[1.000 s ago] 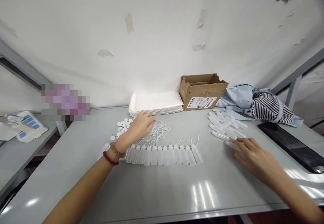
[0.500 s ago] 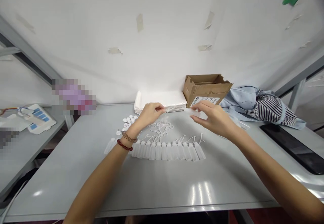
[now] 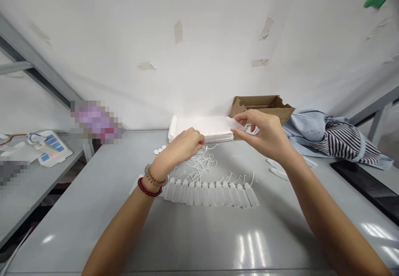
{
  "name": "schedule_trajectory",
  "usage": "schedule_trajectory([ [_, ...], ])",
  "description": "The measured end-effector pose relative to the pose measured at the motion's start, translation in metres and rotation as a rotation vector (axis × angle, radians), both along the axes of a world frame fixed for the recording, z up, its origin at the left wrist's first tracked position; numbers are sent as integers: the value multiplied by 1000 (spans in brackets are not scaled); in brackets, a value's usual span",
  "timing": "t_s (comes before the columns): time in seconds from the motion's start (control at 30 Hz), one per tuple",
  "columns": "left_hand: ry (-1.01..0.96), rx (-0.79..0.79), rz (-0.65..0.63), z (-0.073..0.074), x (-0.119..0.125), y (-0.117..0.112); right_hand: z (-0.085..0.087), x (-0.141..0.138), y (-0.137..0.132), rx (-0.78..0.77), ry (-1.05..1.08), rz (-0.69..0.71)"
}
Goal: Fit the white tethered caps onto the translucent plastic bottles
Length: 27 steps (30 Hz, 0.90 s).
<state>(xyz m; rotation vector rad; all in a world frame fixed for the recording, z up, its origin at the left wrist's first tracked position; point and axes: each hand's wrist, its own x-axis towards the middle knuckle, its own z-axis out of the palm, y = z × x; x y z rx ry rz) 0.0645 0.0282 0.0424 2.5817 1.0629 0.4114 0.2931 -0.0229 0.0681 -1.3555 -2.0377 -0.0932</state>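
My left hand (image 3: 187,145) is pinched on a thin white plastic strap (image 3: 212,147), whose free end sticks out to the right of the fingers. My right hand (image 3: 260,132) grips a small translucent plastic bottle (image 3: 236,124) between thumb and fingers, held tilted above the table. Below the hands lies a loose pile of white looped straps (image 3: 204,163). Nearer to me, a row of similar translucent bottles (image 3: 215,193) lies side by side, with straps at their necks. White caps (image 3: 160,149) sit beyond my left wrist, partly hidden by it.
A stack of white packets (image 3: 202,126) rests against the wall, beside an open cardboard box (image 3: 262,101). To the right are more clear plastic pieces (image 3: 277,170), a bundle of blue and striped cloth (image 3: 339,136) and a black phone-like slab (image 3: 368,190).
My left hand has turned, its knuckles now facing up, and still pinches the strap. The bottle in my right hand is now tilted more upward. The whole view has shifted slightly.
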Motion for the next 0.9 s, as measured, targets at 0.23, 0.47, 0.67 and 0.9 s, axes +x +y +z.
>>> schedule_trajectory([
  [0.23, 22, -54, -29, -5, 1, 8, -5, 0, 2, -51, 14, 46],
  [0.47, -49, -126, -16, 3, -1, 8, -30, -7, 21, -311, 33, 234],
  [0.67, -155, -269, 2, 6, -4, 10, -38, -15, 21, -398, 45, 257],
  [0.9, -274, -352, 75, 3, -1, 11, -37, -23, 18, -554, 69, 256],
])
